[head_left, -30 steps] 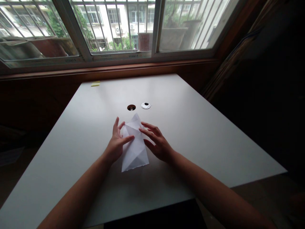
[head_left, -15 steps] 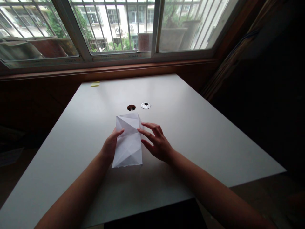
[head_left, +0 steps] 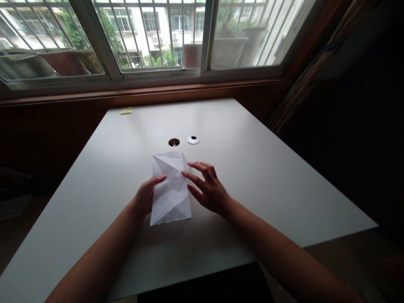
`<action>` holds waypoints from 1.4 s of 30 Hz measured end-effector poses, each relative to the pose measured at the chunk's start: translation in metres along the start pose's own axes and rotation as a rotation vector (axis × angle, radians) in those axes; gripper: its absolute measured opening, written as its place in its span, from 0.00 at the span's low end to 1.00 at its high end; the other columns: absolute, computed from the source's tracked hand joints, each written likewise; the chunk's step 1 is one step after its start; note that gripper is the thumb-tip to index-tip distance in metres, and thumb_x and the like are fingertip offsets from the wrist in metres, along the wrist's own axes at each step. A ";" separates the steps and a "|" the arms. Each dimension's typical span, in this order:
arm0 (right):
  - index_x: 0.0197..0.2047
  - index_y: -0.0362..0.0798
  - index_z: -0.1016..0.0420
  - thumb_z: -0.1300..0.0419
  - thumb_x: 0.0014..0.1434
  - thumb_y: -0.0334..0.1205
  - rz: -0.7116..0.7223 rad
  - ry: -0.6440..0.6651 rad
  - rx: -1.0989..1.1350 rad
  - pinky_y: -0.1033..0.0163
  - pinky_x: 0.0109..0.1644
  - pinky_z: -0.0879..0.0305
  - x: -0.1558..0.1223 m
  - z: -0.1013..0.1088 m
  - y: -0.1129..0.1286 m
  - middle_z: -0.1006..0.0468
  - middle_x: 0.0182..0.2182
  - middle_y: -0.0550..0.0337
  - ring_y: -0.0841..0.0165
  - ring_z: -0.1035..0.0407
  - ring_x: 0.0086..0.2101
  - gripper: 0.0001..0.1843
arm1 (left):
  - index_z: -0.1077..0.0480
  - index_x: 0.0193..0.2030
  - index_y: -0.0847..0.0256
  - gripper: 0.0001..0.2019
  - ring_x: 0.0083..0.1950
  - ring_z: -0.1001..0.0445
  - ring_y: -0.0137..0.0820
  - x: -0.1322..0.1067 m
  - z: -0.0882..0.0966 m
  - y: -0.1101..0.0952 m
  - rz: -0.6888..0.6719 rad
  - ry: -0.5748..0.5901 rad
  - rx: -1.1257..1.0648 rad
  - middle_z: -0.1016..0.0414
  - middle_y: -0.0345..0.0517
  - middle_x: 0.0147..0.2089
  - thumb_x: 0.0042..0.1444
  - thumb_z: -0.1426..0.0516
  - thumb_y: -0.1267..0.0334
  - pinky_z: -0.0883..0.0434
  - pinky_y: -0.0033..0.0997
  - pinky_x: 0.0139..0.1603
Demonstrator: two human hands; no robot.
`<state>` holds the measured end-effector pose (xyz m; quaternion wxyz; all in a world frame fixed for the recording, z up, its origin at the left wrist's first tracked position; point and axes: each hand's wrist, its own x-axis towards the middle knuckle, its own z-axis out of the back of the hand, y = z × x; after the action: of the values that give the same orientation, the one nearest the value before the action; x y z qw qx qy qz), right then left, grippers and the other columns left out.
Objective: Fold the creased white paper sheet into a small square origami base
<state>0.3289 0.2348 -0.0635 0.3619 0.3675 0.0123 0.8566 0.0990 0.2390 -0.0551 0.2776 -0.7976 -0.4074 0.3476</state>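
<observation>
A creased sheet of white paper (head_left: 171,193), longer than wide and with crossing fold lines, is held above the table. My left hand (head_left: 147,191) grips its left edge, thumb on top and the other fingers hidden beneath. At the right edge, my right hand (head_left: 208,185) has its fingers spread; the index fingertip touches the paper near a crease, and the thumb tip lies close to the edge. The lower edge of the paper looks torn and uneven.
The white table (head_left: 268,189) stretches to the window wall. Beyond the paper are a round cable hole (head_left: 174,142) and a white ring-shaped cover (head_left: 193,140). A yellow sticky note (head_left: 126,111) lies at the far left edge. A barred window (head_left: 158,38) stands behind.
The paper has turned slightly and its lower end has shifted a little right and toward me. My left thumb has slid slightly further in and down. My right hand has barely moved.
</observation>
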 end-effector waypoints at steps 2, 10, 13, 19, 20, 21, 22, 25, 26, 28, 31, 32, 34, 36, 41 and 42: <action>0.67 0.61 0.44 0.42 0.64 0.39 -0.001 0.001 -0.009 0.40 0.64 0.40 0.001 0.000 0.000 0.42 0.65 0.54 0.53 0.46 0.62 0.31 | 0.32 0.60 0.69 0.25 0.46 0.20 0.47 0.000 -0.001 0.000 -0.026 0.005 0.035 0.22 0.58 0.51 0.56 0.40 0.62 0.24 0.41 0.47; 0.65 0.60 0.40 0.42 0.64 0.40 -0.010 -0.002 -0.015 0.41 0.64 0.41 0.002 0.002 0.003 0.42 0.64 0.55 0.54 0.46 0.61 0.27 | 0.30 0.55 0.67 0.24 0.38 0.20 0.41 0.009 -0.003 0.005 -0.205 -0.130 0.168 0.20 0.59 0.46 0.53 0.35 0.60 0.23 0.35 0.38; 0.65 0.59 0.39 0.42 0.65 0.41 0.000 -0.002 -0.017 0.42 0.65 0.41 0.002 0.003 0.003 0.42 0.64 0.54 0.54 0.46 0.62 0.26 | 0.32 0.56 0.66 0.27 0.37 0.20 0.41 0.012 -0.004 0.006 -0.249 -0.152 0.191 0.21 0.58 0.46 0.52 0.35 0.58 0.23 0.35 0.36; 0.63 0.58 0.37 0.43 0.65 0.44 0.007 0.010 -0.010 0.42 0.65 0.42 0.003 0.003 0.002 0.42 0.64 0.55 0.55 0.47 0.62 0.23 | 0.44 0.65 0.57 0.37 0.38 0.21 0.38 0.015 -0.001 0.006 -0.410 -0.311 0.193 0.24 0.55 0.50 0.52 0.34 0.55 0.23 0.35 0.37; 0.63 0.58 0.37 0.43 0.65 0.44 0.007 0.011 -0.006 0.42 0.65 0.42 0.004 0.003 0.002 0.42 0.64 0.55 0.55 0.47 0.62 0.23 | 0.48 0.67 0.53 0.40 0.38 0.21 0.37 0.014 -0.002 0.006 -0.435 -0.325 0.192 0.24 0.53 0.51 0.52 0.34 0.55 0.23 0.35 0.38; 0.63 0.58 0.38 0.43 0.65 0.44 0.008 0.012 0.000 0.42 0.65 0.42 0.004 0.003 0.001 0.42 0.64 0.55 0.55 0.47 0.62 0.23 | 0.52 0.68 0.50 0.42 0.38 0.21 0.36 0.013 -0.004 0.006 -0.463 -0.332 0.195 0.24 0.52 0.50 0.52 0.34 0.56 0.23 0.35 0.38; 0.63 0.57 0.38 0.44 0.65 0.44 0.010 0.012 0.008 0.41 0.66 0.43 0.005 0.004 0.001 0.41 0.65 0.55 0.55 0.47 0.63 0.24 | 0.56 0.70 0.46 0.45 0.38 0.22 0.35 0.012 -0.006 0.007 -0.495 -0.332 0.202 0.24 0.50 0.49 0.52 0.34 0.57 0.24 0.34 0.39; 0.64 0.57 0.39 0.44 0.65 0.46 0.026 0.024 0.039 0.41 0.66 0.44 0.006 0.004 0.000 0.41 0.65 0.55 0.55 0.49 0.64 0.24 | 0.62 0.71 0.40 0.47 0.37 0.22 0.33 0.010 -0.011 0.009 -0.564 -0.315 0.237 0.23 0.45 0.47 0.54 0.35 0.58 0.25 0.31 0.38; 0.64 0.57 0.40 0.44 0.66 0.47 0.034 0.028 0.051 0.41 0.66 0.44 0.006 0.004 0.000 0.41 0.65 0.55 0.55 0.49 0.64 0.25 | 0.60 0.70 0.40 0.45 0.37 0.23 0.32 0.010 -0.011 0.010 -0.570 -0.305 0.254 0.23 0.45 0.46 0.54 0.36 0.58 0.26 0.30 0.37; 0.64 0.56 0.40 0.45 0.66 0.49 0.046 0.037 0.074 0.41 0.67 0.44 0.006 0.004 -0.001 0.41 0.66 0.54 0.55 0.50 0.65 0.25 | 0.45 0.66 0.45 0.33 0.36 0.25 0.30 0.011 -0.010 0.011 -0.553 -0.291 0.316 0.24 0.44 0.46 0.56 0.38 0.58 0.28 0.27 0.35; 0.65 0.55 0.40 0.48 0.67 0.51 0.065 0.048 0.111 0.40 0.67 0.45 0.005 0.004 -0.003 0.41 0.66 0.55 0.55 0.51 0.66 0.26 | 0.26 0.46 0.59 0.12 0.36 0.27 0.28 0.012 -0.006 0.011 -0.533 -0.315 0.442 0.24 0.45 0.44 0.57 0.39 0.58 0.30 0.23 0.34; 0.65 0.55 0.40 0.49 0.67 0.52 0.079 0.055 0.126 0.40 0.67 0.45 0.005 0.005 -0.003 0.41 0.66 0.55 0.55 0.51 0.66 0.26 | 0.26 0.42 0.60 0.10 0.36 0.28 0.28 0.011 -0.005 0.011 -0.528 -0.322 0.455 0.24 0.45 0.43 0.56 0.39 0.58 0.31 0.23 0.34; 0.65 0.55 0.39 0.50 0.67 0.53 0.120 0.076 0.153 0.40 0.67 0.46 0.004 0.006 -0.003 0.39 0.66 0.55 0.55 0.52 0.66 0.26 | 0.27 0.44 0.60 0.11 0.34 0.28 0.28 0.010 -0.006 0.010 -0.514 -0.316 0.421 0.25 0.44 0.40 0.56 0.39 0.58 0.31 0.23 0.32; 0.65 0.55 0.38 0.50 0.67 0.53 0.163 0.099 0.169 0.40 0.68 0.47 0.004 0.007 -0.003 0.38 0.65 0.57 0.55 0.53 0.67 0.26 | 0.30 0.51 0.57 0.17 0.33 0.28 0.29 0.010 -0.008 0.009 -0.483 -0.283 0.349 0.25 0.44 0.40 0.56 0.39 0.57 0.30 0.25 0.31; 0.64 0.57 0.36 0.51 0.68 0.52 0.184 0.117 0.158 0.39 0.68 0.48 0.004 0.010 -0.003 0.37 0.65 0.58 0.54 0.53 0.67 0.24 | 0.44 0.66 0.50 0.31 0.35 0.25 0.33 0.012 -0.010 0.010 -0.371 -0.230 0.211 0.24 0.47 0.46 0.57 0.40 0.55 0.26 0.33 0.36; 0.64 0.57 0.37 0.51 0.68 0.52 0.180 0.116 0.153 0.39 0.68 0.48 0.004 0.010 -0.004 0.37 0.65 0.59 0.54 0.53 0.67 0.24 | 0.44 0.66 0.50 0.31 0.37 0.24 0.34 0.013 -0.010 0.009 -0.364 -0.238 0.192 0.24 0.47 0.47 0.58 0.40 0.54 0.25 0.34 0.38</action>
<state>0.3356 0.2373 -0.0552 0.2530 0.3435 0.0654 0.9021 0.1167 0.2439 -0.0602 0.3604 -0.6344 -0.5394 0.4204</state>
